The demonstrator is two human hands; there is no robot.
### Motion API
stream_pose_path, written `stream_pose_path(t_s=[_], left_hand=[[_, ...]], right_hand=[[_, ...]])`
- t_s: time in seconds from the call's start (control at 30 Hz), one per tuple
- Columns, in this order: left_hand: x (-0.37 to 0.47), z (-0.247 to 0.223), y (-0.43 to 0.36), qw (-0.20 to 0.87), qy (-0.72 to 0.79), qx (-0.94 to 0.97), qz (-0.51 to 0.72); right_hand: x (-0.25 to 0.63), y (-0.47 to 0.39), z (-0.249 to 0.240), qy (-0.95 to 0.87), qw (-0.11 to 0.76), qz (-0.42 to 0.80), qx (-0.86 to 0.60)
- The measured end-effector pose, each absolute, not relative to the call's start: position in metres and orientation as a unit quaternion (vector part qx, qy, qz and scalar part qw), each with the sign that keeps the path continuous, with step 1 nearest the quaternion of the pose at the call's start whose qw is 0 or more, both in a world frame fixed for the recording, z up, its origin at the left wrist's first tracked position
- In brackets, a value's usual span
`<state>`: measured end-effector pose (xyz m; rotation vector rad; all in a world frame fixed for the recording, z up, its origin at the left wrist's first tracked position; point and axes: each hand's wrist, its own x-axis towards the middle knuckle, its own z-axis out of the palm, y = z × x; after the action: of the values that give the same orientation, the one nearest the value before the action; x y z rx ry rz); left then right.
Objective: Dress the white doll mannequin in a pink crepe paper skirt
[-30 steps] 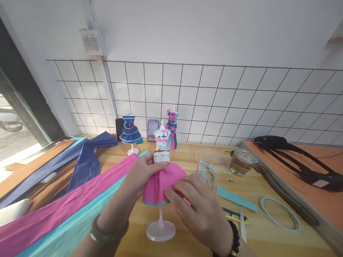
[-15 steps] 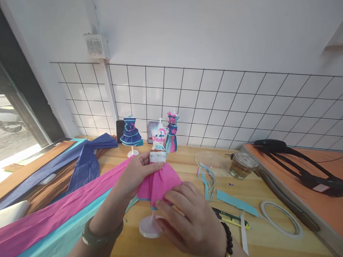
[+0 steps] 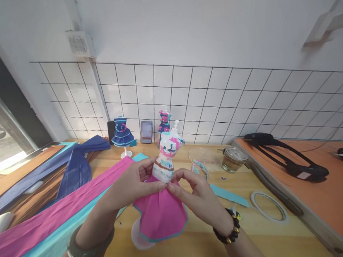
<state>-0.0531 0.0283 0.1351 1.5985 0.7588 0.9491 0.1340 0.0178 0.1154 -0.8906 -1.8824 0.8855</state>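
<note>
A small white dress form [image 3: 167, 151], daubed with pink and blue patches, leans towards me over its round base [image 3: 141, 237]. Around its hips hangs a pink skirt [image 3: 162, 217] with a light blue hem. My left hand [image 3: 137, 182] is closed on the skirt's waist from the left, its thumb pressing the front. From the right, my right hand [image 3: 195, 190] pinches the same waist edge with thumb and forefinger, the two thumbs almost meeting. The form's stem is hidden behind the skirt.
Two dressed forms, one in a navy dress [image 3: 122, 133] and one in pink and blue [image 3: 164, 120], stand by the tiled wall near a phone [image 3: 146, 132]. Pink crepe paper [image 3: 77, 200] lies left. A lidded glass cup [image 3: 234, 159], tape roll [image 3: 268, 206] and blue strip [image 3: 229, 195] lie right.
My right hand has moved up from the skirt's hem to its waist. The form now tilts towards me, showing more of the skirt, and the view has shifted right.
</note>
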Motion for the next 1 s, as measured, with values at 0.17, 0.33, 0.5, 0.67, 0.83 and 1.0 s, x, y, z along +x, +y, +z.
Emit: stream_pose_path(t_s=[0.17, 0.33, 0.5, 0.67, 0.83, 1.0], left_hand=[[-0.051, 0.13, 0.031, 0.573, 0.318, 0.63, 0.417], [-0.047, 0.13, 0.032, 0.581, 0.291, 0.636, 0.416], [-0.047, 0.131, 0.031, 0.565, 0.301, 0.651, 0.407], [-0.046, 0.132, 0.031, 0.55, 0.31, 0.662, 0.403], [-0.047, 0.131, 0.033, 0.555, 0.312, 0.658, 0.403], [-0.048, 0.129, 0.035, 0.57, 0.307, 0.641, 0.413]], right_hand=[[0.134, 0.018, 0.118, -0.754, 0.431, 0.343, -0.357], [0.134, 0.018, 0.118, -0.752, 0.444, 0.311, -0.374], [0.134, 0.019, 0.115, -0.756, 0.447, 0.281, -0.386], [0.135, 0.022, 0.112, -0.756, 0.45, 0.266, -0.393], [0.137, 0.021, 0.114, -0.756, 0.444, 0.29, -0.385], [0.14, 0.018, 0.122, -0.771, 0.436, 0.317, -0.34]])
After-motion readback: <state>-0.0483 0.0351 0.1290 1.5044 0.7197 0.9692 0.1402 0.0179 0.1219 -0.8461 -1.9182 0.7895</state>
